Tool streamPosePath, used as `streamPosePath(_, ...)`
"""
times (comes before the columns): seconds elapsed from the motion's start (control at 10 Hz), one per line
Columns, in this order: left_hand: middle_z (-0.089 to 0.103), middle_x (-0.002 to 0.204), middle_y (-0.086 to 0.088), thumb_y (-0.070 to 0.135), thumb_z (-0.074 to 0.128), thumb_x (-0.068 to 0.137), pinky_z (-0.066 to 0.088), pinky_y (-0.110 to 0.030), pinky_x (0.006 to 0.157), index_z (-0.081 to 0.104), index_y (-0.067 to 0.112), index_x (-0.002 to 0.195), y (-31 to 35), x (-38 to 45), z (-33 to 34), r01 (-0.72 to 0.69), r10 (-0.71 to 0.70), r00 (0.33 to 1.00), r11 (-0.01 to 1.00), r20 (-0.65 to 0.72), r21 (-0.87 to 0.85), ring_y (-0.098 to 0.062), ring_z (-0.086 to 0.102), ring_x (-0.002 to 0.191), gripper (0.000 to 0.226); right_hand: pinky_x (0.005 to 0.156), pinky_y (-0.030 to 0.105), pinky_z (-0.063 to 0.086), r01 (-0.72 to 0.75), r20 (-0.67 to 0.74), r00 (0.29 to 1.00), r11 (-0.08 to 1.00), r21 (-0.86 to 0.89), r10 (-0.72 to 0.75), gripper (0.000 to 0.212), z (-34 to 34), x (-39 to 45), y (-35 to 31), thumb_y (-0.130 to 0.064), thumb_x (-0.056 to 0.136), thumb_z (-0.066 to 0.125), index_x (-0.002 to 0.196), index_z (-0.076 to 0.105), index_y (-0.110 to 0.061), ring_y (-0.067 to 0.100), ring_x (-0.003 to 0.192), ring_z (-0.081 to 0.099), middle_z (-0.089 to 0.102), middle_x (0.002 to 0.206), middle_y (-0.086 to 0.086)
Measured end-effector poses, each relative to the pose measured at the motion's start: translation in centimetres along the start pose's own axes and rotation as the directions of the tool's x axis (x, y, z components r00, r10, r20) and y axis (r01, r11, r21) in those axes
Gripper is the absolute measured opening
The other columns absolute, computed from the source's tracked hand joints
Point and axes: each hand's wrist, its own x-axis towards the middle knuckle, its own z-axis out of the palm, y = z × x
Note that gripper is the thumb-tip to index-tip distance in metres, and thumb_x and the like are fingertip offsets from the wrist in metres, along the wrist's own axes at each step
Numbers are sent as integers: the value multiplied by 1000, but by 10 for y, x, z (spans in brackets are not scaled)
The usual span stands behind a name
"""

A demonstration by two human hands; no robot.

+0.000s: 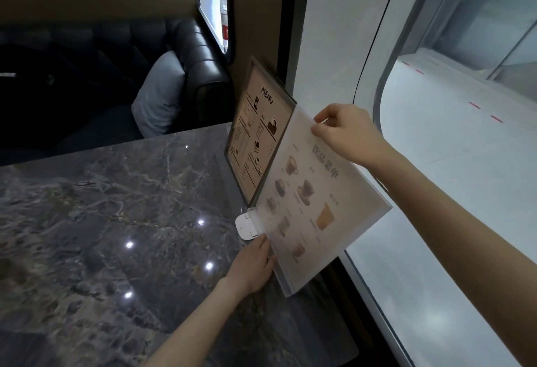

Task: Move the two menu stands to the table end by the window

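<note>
on the glossy, veined stone surface [116, 206], the dark-framed menu stand [257, 134] already stands upright at the window end, just beside the wall. the left hand [254, 265] pinches the lower edge of the clear plastic menu stand [308, 201], which is tilted. the right hand [345, 134] grips its top corner, probably to steady the flat sheet while setting it by the window [465, 163].

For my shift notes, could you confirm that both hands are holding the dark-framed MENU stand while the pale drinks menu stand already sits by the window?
Not quite: the head view shows the left hand and right hand holding the pale drinks menu stand, while the dark-framed MENU stand already sits by the window.
</note>
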Motion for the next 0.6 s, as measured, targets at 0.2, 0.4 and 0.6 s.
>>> streamPosePath(0.2, 51, 134, -13, 31, 30, 97, 40, -35, 98, 47, 6, 128, 0, 7, -11, 85, -87, 994, 996, -71, -27, -28, 50, 119, 43, 97, 36, 39, 220, 91, 975, 925, -310, -202, 43, 2, -5, -8, -21, 90, 49, 130, 40, -6, 27, 123, 42, 48, 134, 14)
streamPosePath(0.4, 51, 136, -16, 33, 34, 96, 41, -37, 97, 45, 8, 133, -7, 6, -38, 137, -152, 982, 982, -112, -130, -32, 49, 121, 45, 103, 38, 36, 332, 158, 943, 824, -459, -292, 44, 17, -9, -29, -22, 89, 49, 130, 40, -6, 26, 130, 30, 43, 137, 12)
streamPosePath(0.6, 65, 116, -14, 32, 41, 93, 47, -36, 85, 63, 11, 111, -49, -2, -77, 145, -216, 945, 950, -247, -278, -29, 59, 105, 35, 98, 39, 39, 453, 248, 891, 728, -514, -379, 35, 54, -15, -58, -24, 89, 47, 123, 50, -17, 26, 123, 38, 53, 131, 6)
